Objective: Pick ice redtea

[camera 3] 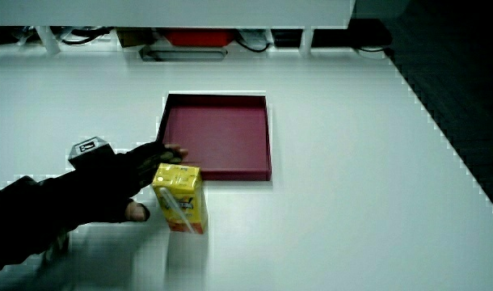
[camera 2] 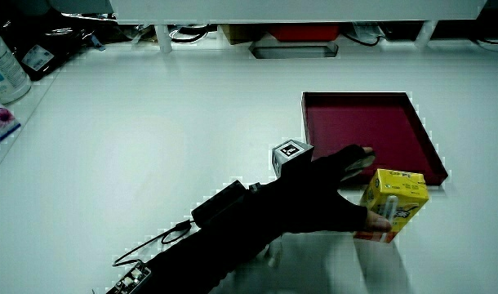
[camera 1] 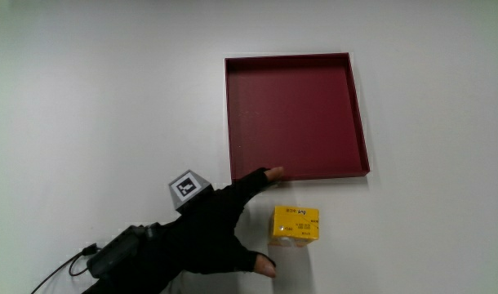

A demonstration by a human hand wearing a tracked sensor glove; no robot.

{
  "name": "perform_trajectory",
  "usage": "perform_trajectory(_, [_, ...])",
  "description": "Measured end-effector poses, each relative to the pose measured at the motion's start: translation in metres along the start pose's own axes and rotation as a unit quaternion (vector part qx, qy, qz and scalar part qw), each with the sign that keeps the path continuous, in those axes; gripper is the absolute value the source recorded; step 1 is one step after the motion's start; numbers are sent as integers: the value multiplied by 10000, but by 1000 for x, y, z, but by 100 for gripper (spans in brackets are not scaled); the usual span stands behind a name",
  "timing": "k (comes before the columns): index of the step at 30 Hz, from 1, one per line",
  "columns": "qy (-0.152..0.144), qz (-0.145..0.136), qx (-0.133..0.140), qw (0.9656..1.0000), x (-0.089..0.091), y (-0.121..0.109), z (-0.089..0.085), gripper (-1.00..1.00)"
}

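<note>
White table (camera 1: pixel 110 98), plain and matte. At the edge farthest from the person, both side views show a low white partition (camera 2: pixel 298 10) with cables and a red item under it; main view shows only tabletop.

Dark red tray (camera 1: pixel 359 106), square with a low rim, sits flat on the table. Yellow drink carton (camera 1: pixel 295 225) stands upright on the table, nearer to the person than the tray, close to the tray's near rim but not touching it.

Hand (camera 1: pixel 212 233) is beside the carton, low over the table. Fingers spread: one fingertip (camera 1: pixel 273 172) reaches the tray's near rim, thumb (camera 1: pixel 265 265) points toward the carton's base. No grip on the carton; from above there's a gap between glove and carton. Patterned cube (camera 1: pixel 189 188) sits on the back of the hand.

Side views only: carton's tall face with a straw (camera 3: pixel 175 212) stuck along it, and a bottle (camera 2: pixel 4 61) plus clutter at the table's edge. In a side view the thumb looks at or touching the carton's lower edge (camera 2: pixel 380 224); can't tell contact. A black cable (camera 1: pixel 57 273) trails from the forearm.
</note>
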Motion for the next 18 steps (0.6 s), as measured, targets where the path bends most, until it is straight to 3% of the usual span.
perform_trajectory(4, [15, -169, 88, 9998, -1, 2, -3, 0])
perform_trajectory(10, [-7, -244, 234, 9994, -1, 0, 1, 24])
perform_trajectory(18, [197, -435, 465, 9978, 2, 1, 4, 56])
